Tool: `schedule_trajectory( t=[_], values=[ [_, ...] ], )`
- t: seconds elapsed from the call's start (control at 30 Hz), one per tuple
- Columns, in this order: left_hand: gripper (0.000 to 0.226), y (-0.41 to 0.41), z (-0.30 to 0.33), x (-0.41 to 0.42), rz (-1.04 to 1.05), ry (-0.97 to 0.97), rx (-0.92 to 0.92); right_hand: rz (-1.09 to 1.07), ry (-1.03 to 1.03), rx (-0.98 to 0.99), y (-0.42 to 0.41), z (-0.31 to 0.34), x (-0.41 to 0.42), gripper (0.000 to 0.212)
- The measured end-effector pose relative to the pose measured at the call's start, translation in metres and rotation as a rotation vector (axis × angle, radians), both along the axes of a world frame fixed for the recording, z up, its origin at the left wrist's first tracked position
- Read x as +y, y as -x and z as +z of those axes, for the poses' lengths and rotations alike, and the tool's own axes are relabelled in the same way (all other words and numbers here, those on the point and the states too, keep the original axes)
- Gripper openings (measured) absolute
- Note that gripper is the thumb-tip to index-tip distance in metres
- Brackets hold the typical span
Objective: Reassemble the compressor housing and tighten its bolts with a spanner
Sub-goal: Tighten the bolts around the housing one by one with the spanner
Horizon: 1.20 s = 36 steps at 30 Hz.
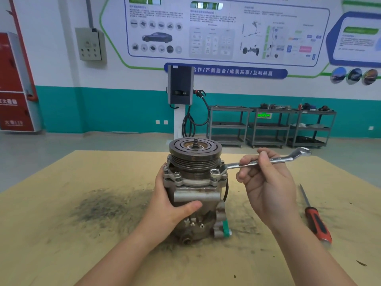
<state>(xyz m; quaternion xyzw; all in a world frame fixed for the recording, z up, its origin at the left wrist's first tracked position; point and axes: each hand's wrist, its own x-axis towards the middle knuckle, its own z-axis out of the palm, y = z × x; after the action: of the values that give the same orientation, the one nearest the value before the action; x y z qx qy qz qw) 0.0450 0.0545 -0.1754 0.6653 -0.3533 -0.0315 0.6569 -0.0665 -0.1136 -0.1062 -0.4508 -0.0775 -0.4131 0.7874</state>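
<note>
The compressor (194, 188) stands upright mid-worktop (61, 223), pulley end up, over a dark smear of grime. The left hand (171, 203) wraps the housing body, fingers curled behind, thumb pressed across the front, bracing it. The right hand (266, 180) grips the spanner (257, 163) mid-shank, fingers curled round it, and the ring end sits by the flange bolt (214, 172) on the right side, just under the pulley (195, 150). Whether the ring is fully seated on the bolt head cannot be told from here.

Looks like the tightening stage, housing halves already together. To do it well, the ring wants to drop square and full over the head before any pull. A grip further out along the shank would likely give more leverage. The left hand should resist the turn so the body doesn't spin on the worktop. Another bolt (177, 174) shows on the front-left flange; working crosswise would seat the joint evenly. A red-handled screwdriver (315, 219) lies well off to the right.
</note>
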Motion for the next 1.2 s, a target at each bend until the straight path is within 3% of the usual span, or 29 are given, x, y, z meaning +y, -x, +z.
schedule_trajectory(
  t=[0.1, 0.2, 0.27, 0.37, 0.47, 0.57, 0.67, 0.73, 0.83, 0.93, 1.0, 1.07, 1.2],
  values=[
    [0.098, -0.001, -0.002, 0.0, -0.008, 0.024, -0.005, 0.114, -0.129, 0.118, -0.002, 0.002, -0.007, 0.014],
    [0.097, -0.002, -0.002, -0.001, -0.019, 0.037, 0.004, 0.033, -0.092, 0.073, -0.004, -0.004, -0.005, 0.014],
    [0.099, -0.001, -0.001, -0.001, -0.026, 0.042, 0.002, -0.18, 0.096, -0.064, -0.003, -0.01, 0.005, 0.012],
    [0.102, -0.003, -0.002, -0.001, -0.029, 0.036, -0.001, -0.518, 0.586, -0.349, 0.002, -0.021, 0.019, 0.007],
    [0.097, -0.002, -0.002, -0.003, -0.019, 0.04, -0.006, -0.635, 0.959, -0.353, 0.006, -0.03, 0.031, 0.01],
    [0.106, -0.005, -0.007, -0.004, -0.041, 0.047, 0.01, -0.621, 1.102, -0.292, 0.002, -0.035, 0.045, 0.019],
    [0.154, -0.007, -0.005, -0.004, -0.099, 0.026, 0.169, -0.566, 1.186, -0.222, -0.001, -0.036, 0.054, 0.027],
    [0.143, -0.011, -0.008, -0.007, -0.071, 0.047, 0.153, -0.567, 1.199, -0.229, 0.001, -0.036, 0.049, 0.018],
    [0.097, -0.008, -0.014, -0.01, 0.042, 0.043, 0.009, -0.571, 1.026, -0.276, 0.005, -0.031, 0.042, 0.013],
    [0.108, -0.001, -0.014, -0.013, 0.046, 0.118, 0.05, -0.466, 0.619, -0.348, 0.007, -0.019, 0.039, 0.011],
    [0.114, 0.003, -0.013, -0.016, 0.043, 0.123, 0.059, -0.368, 0.349, -0.292, 0.008, -0.012, 0.035, 0.011],
    [0.105, 0.002, -0.013, -0.016, 0.043, 0.115, 0.05, -0.274, 0.135, -0.206, 0.007, -0.008, 0.027, 0.015],
    [0.085, -0.011, -0.007, -0.008, -0.022, 0.033, 0.081, -0.176, -0.018, -0.094, 0.001, -0.005, 0.018, 0.022]
  ],
)
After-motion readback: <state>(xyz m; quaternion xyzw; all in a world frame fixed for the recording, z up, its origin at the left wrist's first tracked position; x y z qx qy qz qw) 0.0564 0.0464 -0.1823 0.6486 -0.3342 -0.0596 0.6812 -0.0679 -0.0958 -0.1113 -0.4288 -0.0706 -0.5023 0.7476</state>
